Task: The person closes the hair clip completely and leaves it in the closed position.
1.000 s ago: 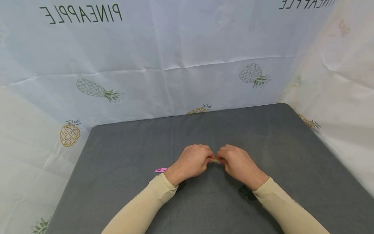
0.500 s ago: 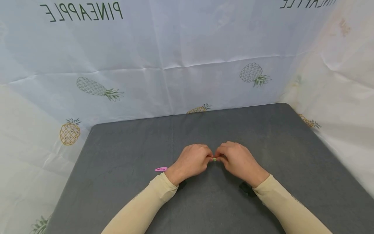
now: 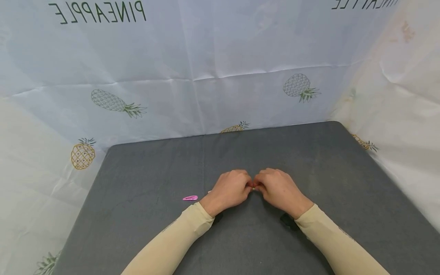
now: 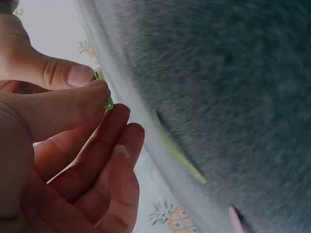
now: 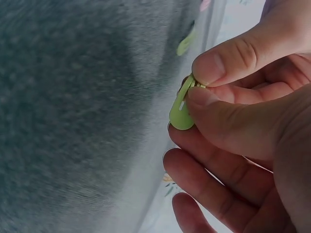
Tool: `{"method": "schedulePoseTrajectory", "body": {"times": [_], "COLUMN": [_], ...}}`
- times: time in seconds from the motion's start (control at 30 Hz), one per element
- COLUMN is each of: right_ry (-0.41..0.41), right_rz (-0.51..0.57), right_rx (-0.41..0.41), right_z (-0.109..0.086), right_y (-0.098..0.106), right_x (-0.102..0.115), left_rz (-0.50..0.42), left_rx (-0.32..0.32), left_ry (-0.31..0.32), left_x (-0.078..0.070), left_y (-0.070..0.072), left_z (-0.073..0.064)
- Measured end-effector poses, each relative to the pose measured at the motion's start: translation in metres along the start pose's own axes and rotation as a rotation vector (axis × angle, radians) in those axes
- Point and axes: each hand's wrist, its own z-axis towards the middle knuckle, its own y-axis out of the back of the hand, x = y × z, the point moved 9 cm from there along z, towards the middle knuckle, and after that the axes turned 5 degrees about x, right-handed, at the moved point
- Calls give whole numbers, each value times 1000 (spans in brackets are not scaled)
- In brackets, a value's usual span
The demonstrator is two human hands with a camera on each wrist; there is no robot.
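Observation:
A small green snap hair clip sits between the fingertips of both hands, low in the middle of the head view. My left hand pinches it from one side, thumb against finger. From the other side my right hand pinches it too, and the clip's rounded end sticks out past the thumb in the right wrist view. Fingers cover much of it. On the table, a second green hair clip lies near the hands. Left of my left wrist lies a pink hair clip.
A dark grey cloth-covered table spreads beneath both arms. Behind it hangs a white sheet printed with pineapples, with more sheeting at both sides.
My left hand and wrist have shifted slightly right, uncovering a small pale edge beside the wrist. Both hands keep pinching the green hair clip; less of it shows between them.

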Motion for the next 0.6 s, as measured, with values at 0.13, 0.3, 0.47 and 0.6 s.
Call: {"method": "schedulePoseTrajectory", "body": {"times": [0.13,0.3,0.47,0.6], "right_ry": [-33,-49,-92,-144], "right_rz": [34,59,48,26], "right_rx": [30,49,79,92], "right_z": [-1,-1,0,-2], "right_y": [-11,-18,-18,-15], "right_x": [-5,-9,-16,-22], "left_rz": [5,36,7,-14], "left_rx": [41,51,66,42], "left_ry": [13,24,40,78], "left_x": [3,5,9,19], "left_y": [-9,-15,-10,8], "left_z": [3,6,5,-7]}}
